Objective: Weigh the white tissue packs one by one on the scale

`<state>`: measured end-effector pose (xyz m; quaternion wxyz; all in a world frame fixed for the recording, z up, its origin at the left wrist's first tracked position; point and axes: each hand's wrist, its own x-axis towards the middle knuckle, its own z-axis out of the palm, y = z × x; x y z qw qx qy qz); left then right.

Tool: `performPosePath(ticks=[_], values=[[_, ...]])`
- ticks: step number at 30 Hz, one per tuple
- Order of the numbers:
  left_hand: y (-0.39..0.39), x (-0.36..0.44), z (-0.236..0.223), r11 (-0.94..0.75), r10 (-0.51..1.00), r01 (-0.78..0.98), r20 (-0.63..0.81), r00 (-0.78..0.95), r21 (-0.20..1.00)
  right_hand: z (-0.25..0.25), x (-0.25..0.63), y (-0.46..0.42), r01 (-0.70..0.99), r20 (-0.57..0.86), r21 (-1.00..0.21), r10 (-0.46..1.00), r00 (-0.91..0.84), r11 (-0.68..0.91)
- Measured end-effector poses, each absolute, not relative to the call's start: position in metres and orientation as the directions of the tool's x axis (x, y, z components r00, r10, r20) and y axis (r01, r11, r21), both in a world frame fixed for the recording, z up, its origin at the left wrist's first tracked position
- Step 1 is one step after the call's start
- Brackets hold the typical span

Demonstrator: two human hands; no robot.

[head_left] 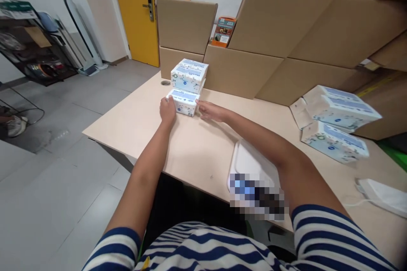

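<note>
Two bare hands frame a white printed pack at eleven o'clock on a pale desk; the left hand curls round its left end, thumb at the upper edge, while the right hand meets the opposite corner with loosely bent fingers (whether it grips or merely touches, the view does not tell). Just beyond, toward one o'clock from the pack, rises a small stack of similar packs; a forward push could nudge that stack and shift its upper pack, the gap between them being narrow or, as far as the angle seems to show, nil. Uneven pressure from the two hands could skew the pack or dent its wrapping; a weak hold on the right could let that end drop if lifted. At five o'clock, a white flat-topped device sits close beneath the right forearm; a low backward sweep could knock it.
</note>
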<state>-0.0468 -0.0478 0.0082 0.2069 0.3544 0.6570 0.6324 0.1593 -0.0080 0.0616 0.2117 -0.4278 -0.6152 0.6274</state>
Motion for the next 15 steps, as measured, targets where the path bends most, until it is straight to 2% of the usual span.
performPosePath(ticks=[2,4,8,12,15], values=[[-0.049,-0.041,0.009,-0.092,0.754,0.15,0.168,-0.635,0.984,0.062,0.146,-0.009,0.249,-0.294,-0.95,0.805,-0.516,-0.187],[-0.052,-0.03,0.015,-0.205,0.783,0.105,0.227,-0.579,0.973,0.066,0.143,-0.014,0.213,-0.303,-0.95,0.836,-0.457,-0.228],[-0.068,0.001,0.029,-0.505,0.757,0.126,0.508,-0.41,0.854,0.082,0.185,-0.044,0.038,-0.202,-0.978,0.899,-0.389,-0.204],[-0.109,0.042,0.03,-0.794,0.6,0.064,0.796,-0.081,0.605,0.098,0.269,-0.122,-0.054,0.009,-0.998,0.949,-0.314,-0.009],[-0.151,0.068,0.017,-0.869,0.468,-0.05,0.852,0.233,0.492,0.09,0.323,-0.204,-0.047,0.05,-0.998,0.979,-0.196,0.041]])
